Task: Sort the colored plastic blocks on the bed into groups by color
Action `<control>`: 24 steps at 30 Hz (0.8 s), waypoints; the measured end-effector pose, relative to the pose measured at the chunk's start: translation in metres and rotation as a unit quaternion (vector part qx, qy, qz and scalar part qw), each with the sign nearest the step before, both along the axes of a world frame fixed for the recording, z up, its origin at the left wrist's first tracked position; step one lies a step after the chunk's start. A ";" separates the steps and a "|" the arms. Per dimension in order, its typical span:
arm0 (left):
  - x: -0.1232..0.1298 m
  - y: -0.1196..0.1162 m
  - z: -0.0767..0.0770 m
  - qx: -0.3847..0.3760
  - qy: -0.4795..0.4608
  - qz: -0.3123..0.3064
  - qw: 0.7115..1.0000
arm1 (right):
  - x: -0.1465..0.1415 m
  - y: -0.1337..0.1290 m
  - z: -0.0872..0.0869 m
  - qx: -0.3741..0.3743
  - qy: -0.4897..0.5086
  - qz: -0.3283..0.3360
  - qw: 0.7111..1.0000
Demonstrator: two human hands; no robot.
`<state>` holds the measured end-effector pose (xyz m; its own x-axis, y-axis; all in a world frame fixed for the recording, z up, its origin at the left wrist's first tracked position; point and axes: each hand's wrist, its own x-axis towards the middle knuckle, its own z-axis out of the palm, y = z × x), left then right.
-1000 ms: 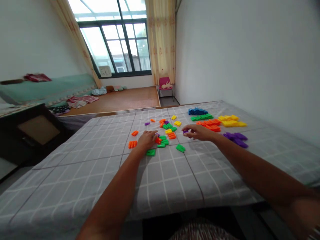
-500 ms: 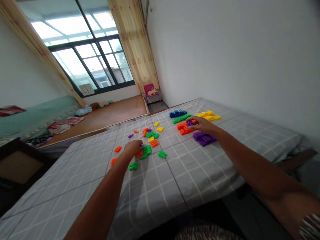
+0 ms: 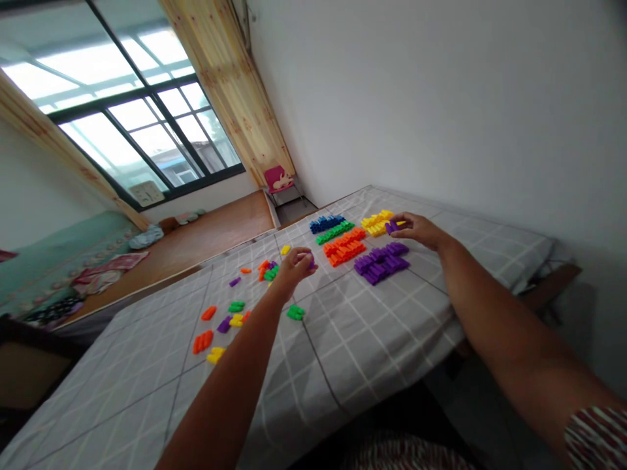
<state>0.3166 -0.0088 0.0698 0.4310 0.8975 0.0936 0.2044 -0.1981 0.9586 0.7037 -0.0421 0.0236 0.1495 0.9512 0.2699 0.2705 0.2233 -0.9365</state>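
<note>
My left hand (image 3: 292,271) is raised over the middle of the table, its fingers closed on a small purple plastic block (image 3: 311,261). Between the fingertips of my right hand (image 3: 416,230) is another purple plastic block (image 3: 392,226), just in front of the yellow block group (image 3: 376,222). Nearer me than that hand lies the purple block group (image 3: 381,262). Beside it are rows of orange blocks (image 3: 344,247), green blocks (image 3: 335,232) and dark blue blocks (image 3: 326,224). Loose mixed blocks lie left of my left hand, including a green one (image 3: 296,313); my forearm hides some.
A grey checked cloth (image 3: 337,346) covers the table. Scattered orange blocks (image 3: 202,341) and yellow blocks (image 3: 216,354) lie at the left. A white wall (image 3: 441,98) runs along the right side. Beyond the table stand a pink chair (image 3: 275,179) and a low wooden platform (image 3: 223,225).
My left hand has lifted from the loose blocks and moved right with a purple block. My right hand has moved from the orange row toward the yellow group. The view has turned.
</note>
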 end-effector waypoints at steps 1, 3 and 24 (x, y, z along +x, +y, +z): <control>0.015 0.000 -0.004 0.013 0.007 -0.011 1.000 | 0.001 -0.002 0.001 -0.007 -0.016 0.012 1.000; 0.045 0.000 -0.011 0.068 0.039 -0.035 0.996 | 0.004 -0.004 0.001 -0.016 -0.043 0.024 0.999; 0.152 -0.006 -0.037 0.218 0.261 -0.045 0.939 | 0.002 0.001 -0.004 -0.031 -0.213 0.113 0.970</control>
